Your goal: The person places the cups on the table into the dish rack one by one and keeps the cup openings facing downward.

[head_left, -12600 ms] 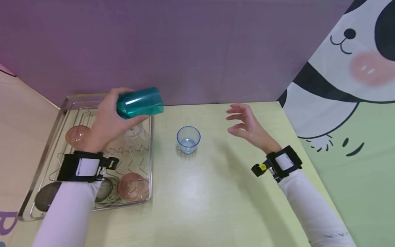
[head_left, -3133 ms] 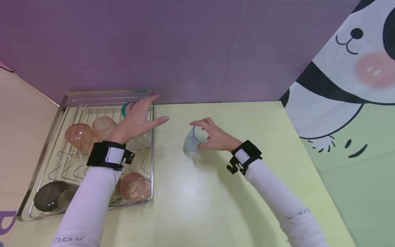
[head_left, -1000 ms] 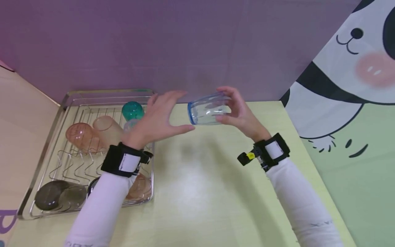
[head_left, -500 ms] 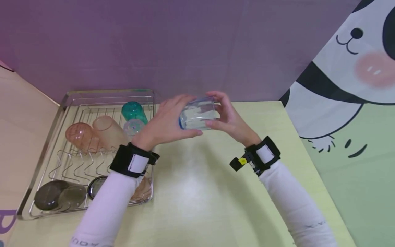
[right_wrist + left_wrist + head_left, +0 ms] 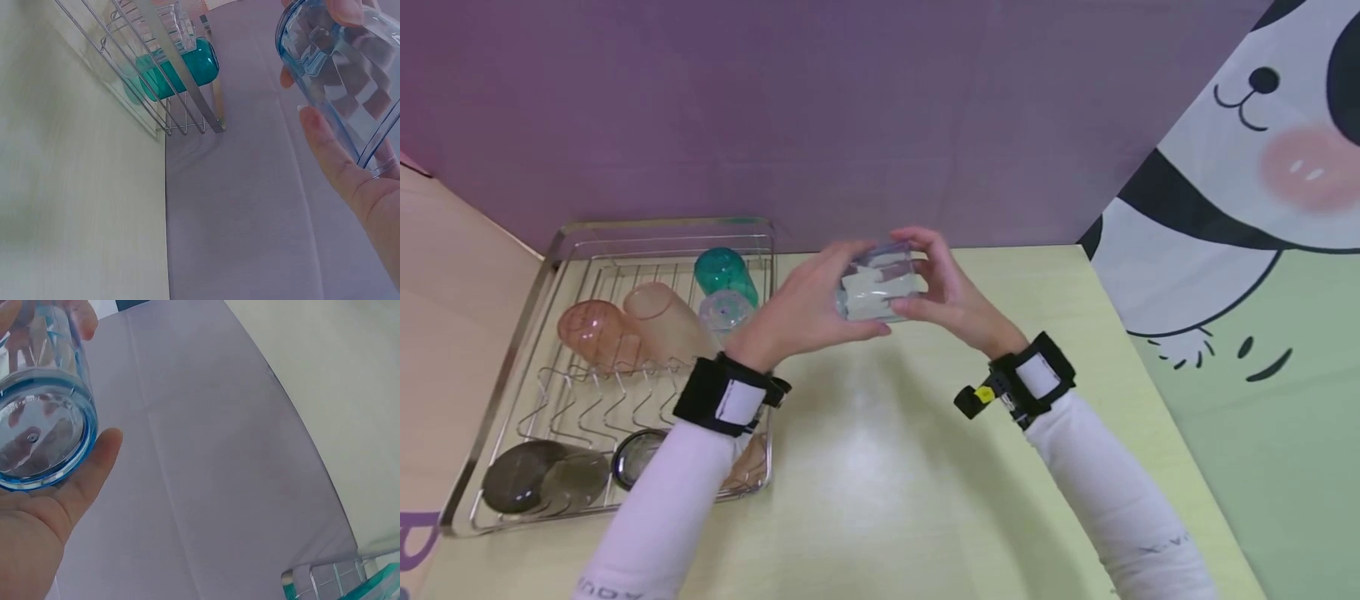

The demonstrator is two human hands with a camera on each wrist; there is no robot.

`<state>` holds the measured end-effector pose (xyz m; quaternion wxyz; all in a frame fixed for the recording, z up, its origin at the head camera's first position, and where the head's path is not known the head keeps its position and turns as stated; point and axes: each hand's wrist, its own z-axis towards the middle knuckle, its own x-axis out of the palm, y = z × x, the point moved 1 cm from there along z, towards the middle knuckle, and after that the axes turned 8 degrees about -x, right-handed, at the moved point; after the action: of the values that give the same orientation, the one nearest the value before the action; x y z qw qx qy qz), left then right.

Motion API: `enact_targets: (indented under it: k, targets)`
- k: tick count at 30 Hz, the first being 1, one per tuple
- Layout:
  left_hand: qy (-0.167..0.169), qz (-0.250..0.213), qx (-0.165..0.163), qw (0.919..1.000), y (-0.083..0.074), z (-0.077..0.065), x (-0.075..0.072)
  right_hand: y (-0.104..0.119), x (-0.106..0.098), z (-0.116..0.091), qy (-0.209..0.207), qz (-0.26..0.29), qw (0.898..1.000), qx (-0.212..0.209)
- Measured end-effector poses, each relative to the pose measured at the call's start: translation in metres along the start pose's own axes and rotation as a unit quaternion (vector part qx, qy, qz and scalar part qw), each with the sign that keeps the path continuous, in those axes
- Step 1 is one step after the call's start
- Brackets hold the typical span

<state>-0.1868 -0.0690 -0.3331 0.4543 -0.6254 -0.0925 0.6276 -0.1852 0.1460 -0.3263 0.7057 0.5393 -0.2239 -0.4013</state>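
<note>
A clear, blue-tinted drinking glass (image 5: 880, 287) lies on its side in the air above the table, held between both hands. My left hand (image 5: 808, 308) grips its base end, thumb below and fingers over the top. At the other end my right hand (image 5: 951, 296) holds the glass with curled fingers and thumb. The left wrist view shows the thick round base of the glass (image 5: 44, 434) turned toward the left palm. In the right wrist view, faceted sides of the glass (image 5: 350, 75) show above the right thumb (image 5: 331, 147).
A wire drying rack (image 5: 770, 333) stands on the left of the table (image 5: 880, 467). It holds a teal glass (image 5: 722, 271), a clear glass (image 5: 726, 310), pinkish glasses (image 5: 666, 317) and dark grey glasses (image 5: 520, 475). A purple wall covering (image 5: 880, 125) rises behind the table.
Earlier my left hand held the teal glass, now in the rack. My right hand has lifted the blue-tinted glass off the table, tipped it sideways and moved it left, where my left hand has taken hold.
</note>
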Motion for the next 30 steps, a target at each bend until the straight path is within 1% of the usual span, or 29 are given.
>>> enact_targets:
  k: [6, 10, 15, 18, 20, 22, 26, 30]
  targets:
    - [-0.016, -0.021, 0.002, 0.9996, 0.002, -0.001, 0.002, 0.000, 0.000, 0.002, 0.003, -0.001, 1.000, -0.006]
    - [-0.036, -0.060, 0.006, 0.9975, 0.003, -0.003, 0.003, 0.004, 0.001, 0.003, -0.001, -0.004, 1.000, -0.016]
    - [-0.072, -0.119, 0.026, 0.9900, 0.004, -0.005, 0.004, 0.009, 0.004, 0.003, -0.007, 0.002, 1.000, -0.030]
    - [-0.083, -0.150, 0.032, 0.9846, 0.004, -0.006, 0.004, 0.011, 0.004, 0.004, -0.006, 0.010, 0.999, -0.039]
    - [-0.087, -0.162, 0.035, 0.9824, 0.003, -0.007, 0.003, 0.012, 0.004, 0.004, -0.005, 0.014, 0.999, -0.042]
    - [-0.090, -0.166, 0.040, 0.9812, 0.003, -0.007, 0.002, 0.012, 0.004, 0.004, -0.005, 0.015, 0.999, -0.043]
    - [-0.089, -0.157, 0.045, 0.9825, 0.002, -0.007, -0.002, 0.013, 0.005, 0.004, -0.005, 0.007, 0.999, -0.040]
    - [-0.083, -0.143, 0.040, 0.9854, 0.003, -0.009, -0.006, 0.014, 0.005, 0.005, -0.001, -0.032, 0.999, -0.034]
